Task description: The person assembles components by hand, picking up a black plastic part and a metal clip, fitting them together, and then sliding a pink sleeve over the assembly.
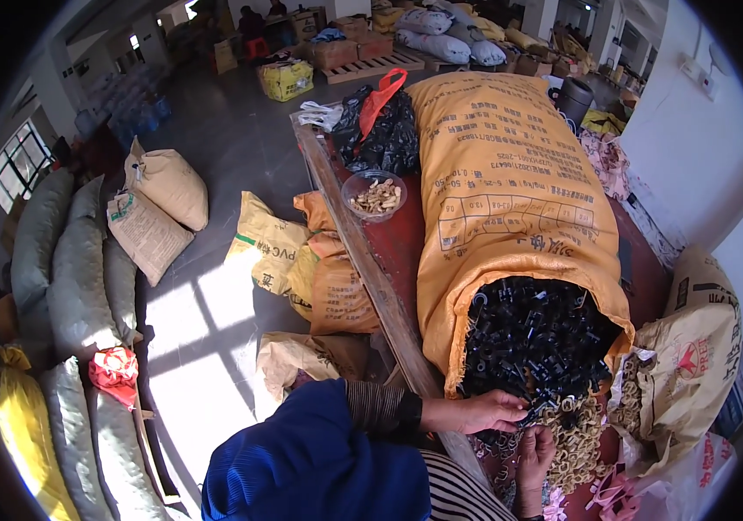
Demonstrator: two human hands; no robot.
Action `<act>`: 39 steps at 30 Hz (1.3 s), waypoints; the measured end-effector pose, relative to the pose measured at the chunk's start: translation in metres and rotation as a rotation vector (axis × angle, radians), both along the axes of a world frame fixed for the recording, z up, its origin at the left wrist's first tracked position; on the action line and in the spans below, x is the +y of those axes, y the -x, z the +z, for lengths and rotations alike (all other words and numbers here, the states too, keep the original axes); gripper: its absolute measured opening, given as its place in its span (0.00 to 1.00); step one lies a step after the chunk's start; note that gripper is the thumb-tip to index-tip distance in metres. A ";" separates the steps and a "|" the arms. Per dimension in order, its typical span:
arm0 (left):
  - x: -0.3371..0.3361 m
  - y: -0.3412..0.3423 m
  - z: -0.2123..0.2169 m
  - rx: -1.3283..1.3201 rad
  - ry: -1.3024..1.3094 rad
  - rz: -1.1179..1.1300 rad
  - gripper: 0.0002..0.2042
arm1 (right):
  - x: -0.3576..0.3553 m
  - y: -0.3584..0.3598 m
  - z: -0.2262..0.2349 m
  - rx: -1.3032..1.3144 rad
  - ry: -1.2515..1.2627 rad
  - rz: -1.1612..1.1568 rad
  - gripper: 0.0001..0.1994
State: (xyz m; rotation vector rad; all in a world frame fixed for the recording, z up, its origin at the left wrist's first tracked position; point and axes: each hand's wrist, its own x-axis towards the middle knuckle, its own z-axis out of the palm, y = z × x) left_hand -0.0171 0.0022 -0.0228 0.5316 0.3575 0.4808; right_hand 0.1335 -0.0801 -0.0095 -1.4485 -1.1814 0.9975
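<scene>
I see my left hand (pixel 486 410) reaching across with fingers pinched into the black plastic parts (pixel 535 343) spilling from the mouth of the big orange sack (pixel 502 182); my right hand (pixel 535 453) rests below it on a heap of small tan rings (pixel 573 434), fingers loosely curled, though I cannot tell what it grips. A brown paper bag (pixel 693 356) crowds the right side. Farther up the red surface (pixel 397 234) sit a clear bowl of tan pieces (pixel 375 196) and a black plastic bag (pixel 387 130). Filled sacks (pixel 76 260) line the sunlit grey floor (pixel 215 156) on the left.
</scene>
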 end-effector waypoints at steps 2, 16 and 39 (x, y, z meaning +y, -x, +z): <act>-0.001 -0.002 -0.002 0.051 0.015 0.047 0.11 | -0.005 -0.003 0.004 -0.038 0.054 0.006 0.06; 0.022 0.005 0.011 0.093 -0.013 0.027 0.10 | 0.021 -0.020 0.026 0.314 0.163 0.015 0.07; 0.013 0.005 0.003 -0.165 -0.036 0.000 0.10 | 0.011 -0.004 0.039 -0.167 0.089 0.036 0.04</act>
